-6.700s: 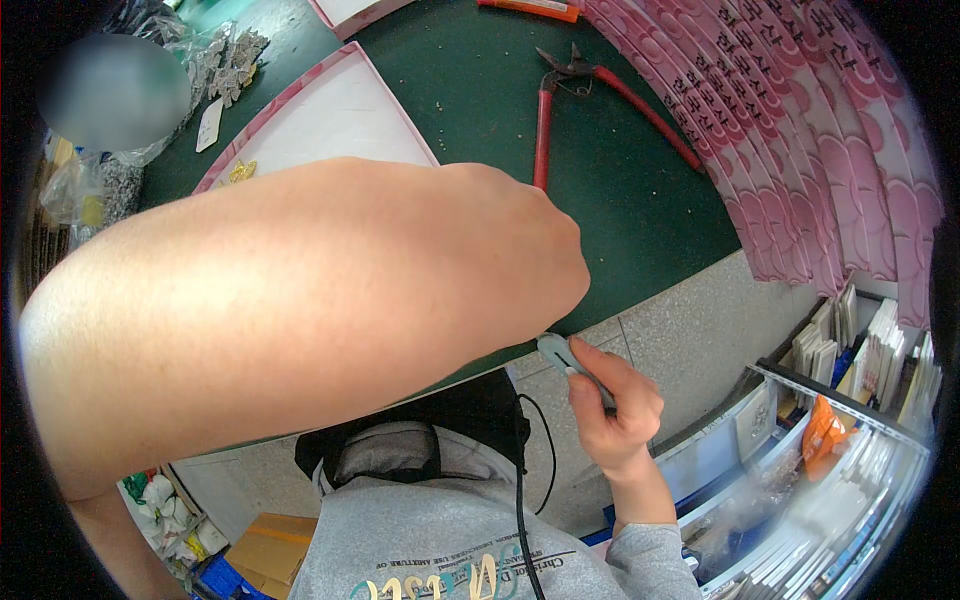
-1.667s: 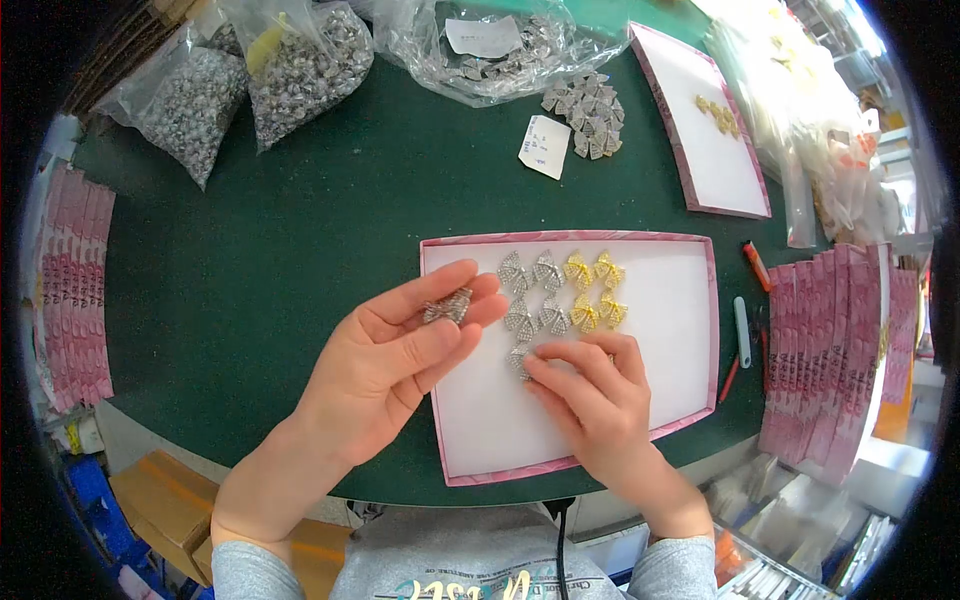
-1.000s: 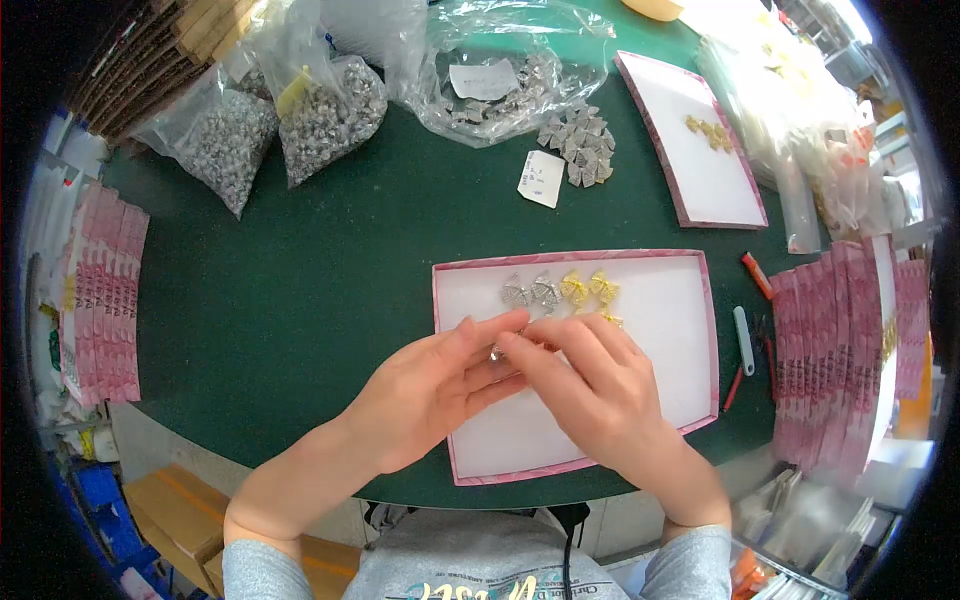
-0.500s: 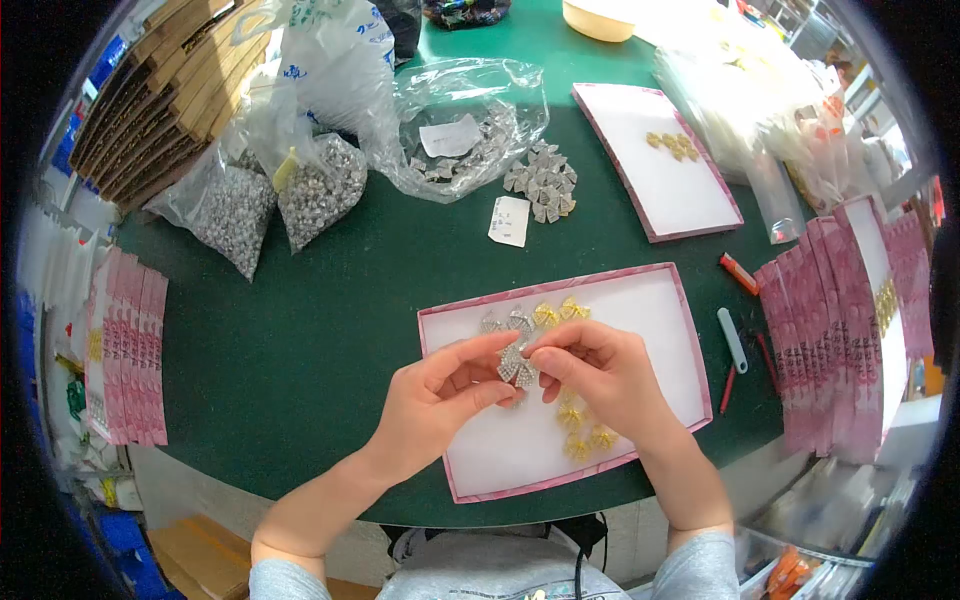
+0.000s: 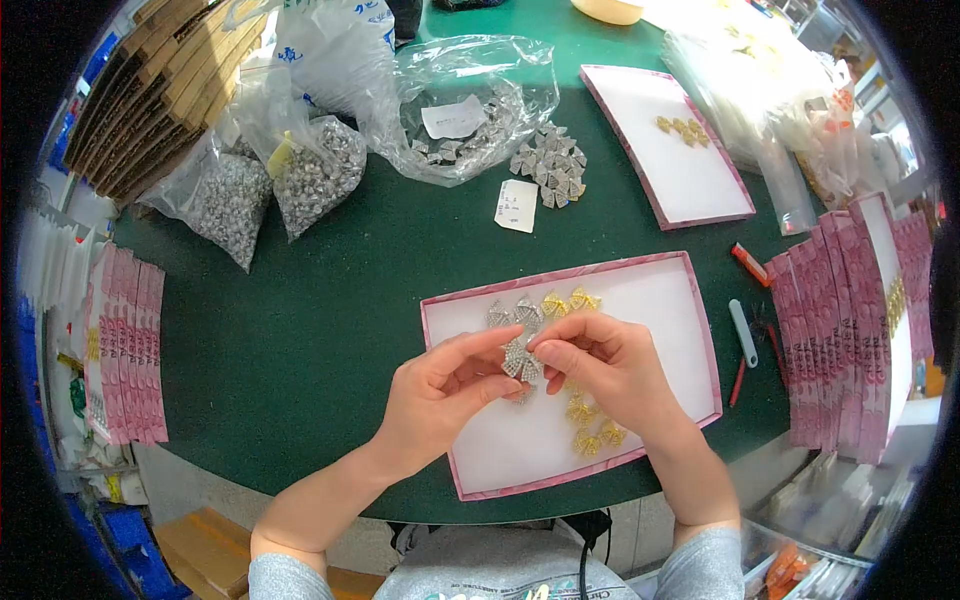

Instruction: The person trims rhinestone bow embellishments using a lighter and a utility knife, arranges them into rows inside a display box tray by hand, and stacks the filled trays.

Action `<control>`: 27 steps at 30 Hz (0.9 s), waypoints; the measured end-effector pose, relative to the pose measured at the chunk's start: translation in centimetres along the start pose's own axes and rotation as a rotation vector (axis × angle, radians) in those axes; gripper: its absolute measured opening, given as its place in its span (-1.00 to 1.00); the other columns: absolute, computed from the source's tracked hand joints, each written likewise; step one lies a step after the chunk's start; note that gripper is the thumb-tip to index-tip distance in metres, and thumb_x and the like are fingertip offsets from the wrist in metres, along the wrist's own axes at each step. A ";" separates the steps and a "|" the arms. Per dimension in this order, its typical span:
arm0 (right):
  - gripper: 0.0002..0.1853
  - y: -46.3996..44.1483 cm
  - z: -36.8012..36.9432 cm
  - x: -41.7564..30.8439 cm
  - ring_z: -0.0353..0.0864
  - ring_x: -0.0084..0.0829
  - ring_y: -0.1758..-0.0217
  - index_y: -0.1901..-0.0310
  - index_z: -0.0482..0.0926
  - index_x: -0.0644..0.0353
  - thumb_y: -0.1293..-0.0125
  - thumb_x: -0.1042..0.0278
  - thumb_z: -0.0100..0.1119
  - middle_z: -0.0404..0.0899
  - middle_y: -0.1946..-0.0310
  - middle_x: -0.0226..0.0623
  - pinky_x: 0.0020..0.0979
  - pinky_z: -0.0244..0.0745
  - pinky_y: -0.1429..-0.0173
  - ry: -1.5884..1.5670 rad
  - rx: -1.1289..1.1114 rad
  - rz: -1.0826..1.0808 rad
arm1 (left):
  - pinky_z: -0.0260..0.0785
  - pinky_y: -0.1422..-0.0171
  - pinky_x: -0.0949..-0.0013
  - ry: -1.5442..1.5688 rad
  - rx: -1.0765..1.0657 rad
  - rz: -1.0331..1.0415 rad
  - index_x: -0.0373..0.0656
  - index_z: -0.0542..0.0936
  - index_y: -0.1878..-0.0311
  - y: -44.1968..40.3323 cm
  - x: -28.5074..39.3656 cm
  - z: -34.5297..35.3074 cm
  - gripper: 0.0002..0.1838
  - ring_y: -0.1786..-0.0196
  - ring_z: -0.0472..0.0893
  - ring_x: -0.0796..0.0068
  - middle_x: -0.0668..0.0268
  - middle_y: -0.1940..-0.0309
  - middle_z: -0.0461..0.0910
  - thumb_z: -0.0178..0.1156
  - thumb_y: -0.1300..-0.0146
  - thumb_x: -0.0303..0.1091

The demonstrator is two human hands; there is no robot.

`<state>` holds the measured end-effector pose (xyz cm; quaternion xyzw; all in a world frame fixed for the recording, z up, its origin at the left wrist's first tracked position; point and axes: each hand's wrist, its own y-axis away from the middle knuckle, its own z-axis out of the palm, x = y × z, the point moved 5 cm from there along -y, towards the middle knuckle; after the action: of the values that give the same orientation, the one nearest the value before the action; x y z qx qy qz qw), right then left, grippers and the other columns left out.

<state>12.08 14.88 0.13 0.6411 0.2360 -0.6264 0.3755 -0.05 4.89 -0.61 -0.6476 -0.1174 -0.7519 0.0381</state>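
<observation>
A silver bow-shaped piece (image 5: 519, 360) is held between both hands above the pink-edged white tray (image 5: 712, 365). My left hand (image 5: 445, 392) grips its left side, thumb and fingers curled round it. From the right, my right hand (image 5: 598, 362) pinches its upper edge with thumb and forefinger. Inside the tray, silver bows (image 5: 527, 311) and gold bows (image 5: 583, 300) lie in rows near the far edge. More gold bows (image 5: 587, 440) lie below my right hand. Part of the rows is hidden by my hands.
Behind the tray are a loose pile of silver pieces (image 5: 549, 165), a paper tag (image 5: 515, 206) and clear bags of pieces (image 5: 320, 170). A second tray (image 5: 690, 180) stands back right. Stacked pink trays (image 5: 835, 330), a pale blue cutter (image 5: 742, 332) and an orange marker (image 5: 751, 264) lie right.
Earlier, my left hand held silver pieces while my right touched a bow in the tray. Now both hands hold one bow, and gold bows show lower in the tray. The view has shifted.
</observation>
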 end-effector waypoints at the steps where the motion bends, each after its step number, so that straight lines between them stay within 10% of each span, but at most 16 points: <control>1: -0.83 0.0 0.0 0.0 0.54 -0.60 0.44 0.25 0.55 0.36 -0.22 0.42 0.13 0.58 0.39 -0.31 -0.61 0.45 0.35 0.006 0.001 -0.002 | 0.44 0.06 0.52 0.001 0.002 0.007 -0.22 0.42 -0.12 0.0 0.0 0.0 -0.58 0.18 0.58 0.57 0.27 0.21 0.55 0.14 -0.15 -0.59; 27: -0.81 0.1 0.1 0.0 0.54 -0.59 0.42 0.21 0.55 0.37 -0.27 0.42 0.06 0.59 0.37 -0.26 -0.60 0.46 0.32 0.014 -0.002 -0.011 | 0.45 0.08 0.52 -0.087 0.050 -0.004 -0.22 0.47 -0.06 -0.1 -0.3 -0.3 -0.62 0.20 0.59 0.56 0.28 0.25 0.56 0.14 -0.12 -0.60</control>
<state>12.04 14.74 0.13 0.6438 0.2430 -0.6235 0.3712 -0.35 4.86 -0.93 -0.6783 -0.1390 -0.7199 0.0479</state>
